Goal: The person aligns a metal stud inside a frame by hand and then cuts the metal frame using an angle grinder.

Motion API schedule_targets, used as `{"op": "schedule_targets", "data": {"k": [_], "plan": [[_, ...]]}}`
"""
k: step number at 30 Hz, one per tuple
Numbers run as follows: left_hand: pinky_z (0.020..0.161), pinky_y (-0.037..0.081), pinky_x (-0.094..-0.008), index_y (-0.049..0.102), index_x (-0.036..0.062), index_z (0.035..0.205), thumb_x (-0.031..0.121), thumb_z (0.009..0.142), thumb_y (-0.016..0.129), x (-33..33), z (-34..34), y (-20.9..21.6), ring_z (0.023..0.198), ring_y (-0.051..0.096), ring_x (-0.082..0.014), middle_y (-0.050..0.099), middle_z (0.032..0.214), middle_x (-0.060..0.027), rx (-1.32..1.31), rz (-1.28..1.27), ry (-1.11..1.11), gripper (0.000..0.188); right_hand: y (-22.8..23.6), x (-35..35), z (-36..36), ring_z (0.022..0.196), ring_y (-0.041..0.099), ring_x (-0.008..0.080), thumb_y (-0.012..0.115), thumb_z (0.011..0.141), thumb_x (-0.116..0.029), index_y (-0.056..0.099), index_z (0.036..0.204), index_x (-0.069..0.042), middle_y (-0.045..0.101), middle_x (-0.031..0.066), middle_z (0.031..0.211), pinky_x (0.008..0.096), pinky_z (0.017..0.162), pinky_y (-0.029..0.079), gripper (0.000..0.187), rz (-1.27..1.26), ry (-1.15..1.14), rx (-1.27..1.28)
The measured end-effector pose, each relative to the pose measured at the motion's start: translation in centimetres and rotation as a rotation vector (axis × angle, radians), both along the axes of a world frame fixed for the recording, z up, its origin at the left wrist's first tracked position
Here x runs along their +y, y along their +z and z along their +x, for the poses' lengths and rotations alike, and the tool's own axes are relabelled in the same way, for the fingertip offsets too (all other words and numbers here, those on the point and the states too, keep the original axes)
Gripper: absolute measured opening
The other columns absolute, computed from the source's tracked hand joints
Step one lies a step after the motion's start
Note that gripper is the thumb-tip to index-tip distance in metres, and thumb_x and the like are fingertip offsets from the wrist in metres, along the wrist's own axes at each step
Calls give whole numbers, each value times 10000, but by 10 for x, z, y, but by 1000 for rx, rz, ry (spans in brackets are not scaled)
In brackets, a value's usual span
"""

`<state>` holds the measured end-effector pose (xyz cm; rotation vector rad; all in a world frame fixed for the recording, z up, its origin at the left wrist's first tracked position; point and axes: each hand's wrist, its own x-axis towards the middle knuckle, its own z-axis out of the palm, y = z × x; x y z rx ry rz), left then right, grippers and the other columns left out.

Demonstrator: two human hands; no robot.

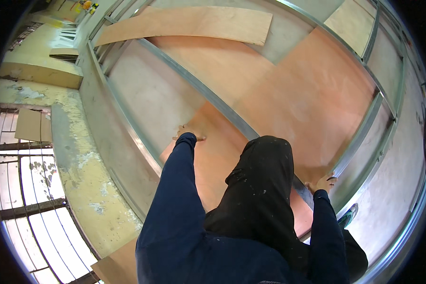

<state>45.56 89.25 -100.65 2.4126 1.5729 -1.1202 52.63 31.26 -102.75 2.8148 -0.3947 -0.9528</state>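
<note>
My left hand (190,133) lies with its fingers spread on an orange-brown plywood sheet (213,156), close to the sheet's left edge. This sheet rests within a frame of metal channels and passes under a diagonal metal channel (208,97). On the right, my right hand (322,183) is beside the lower end of another metal channel (359,135), thumb stretched away from the fingers. Whether its fingertips touch that channel is hard to make out. My bent knee in black trousers (260,189) covers part of the sheet and the diagonal channel.
A bowed plywood strip (189,24) lies across the frame at the far side. More plywood (317,90) covers the middle right. A peeling yellow ledge (90,175) and a barred window (31,180) run along the left. A pale board (352,23) lies far right.
</note>
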Motion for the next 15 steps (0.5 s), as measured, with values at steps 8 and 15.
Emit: {"op": "schedule_targets", "data": {"k": [8,15], "plan": [[1060,320,-468,234,77,1405,573,461,832,-8,2,-13,1283,374,-268,304,1417,-84,-9,57,25,1223,13,5,2,1279,236,538,825,502,-545,-118,1373,101,45,458,1367,475,1075,264,1437,-8,-23,19],[1067,327,-412,237,61,1400,553,455,848,3,-4,-31,1301,341,-277,301,1417,-111,-2,75,35,1228,7,1,2,1261,272,540,817,508,-562,-107,1378,95,49,458,1367,453,1068,286,1429,-19,-18,9]]}}
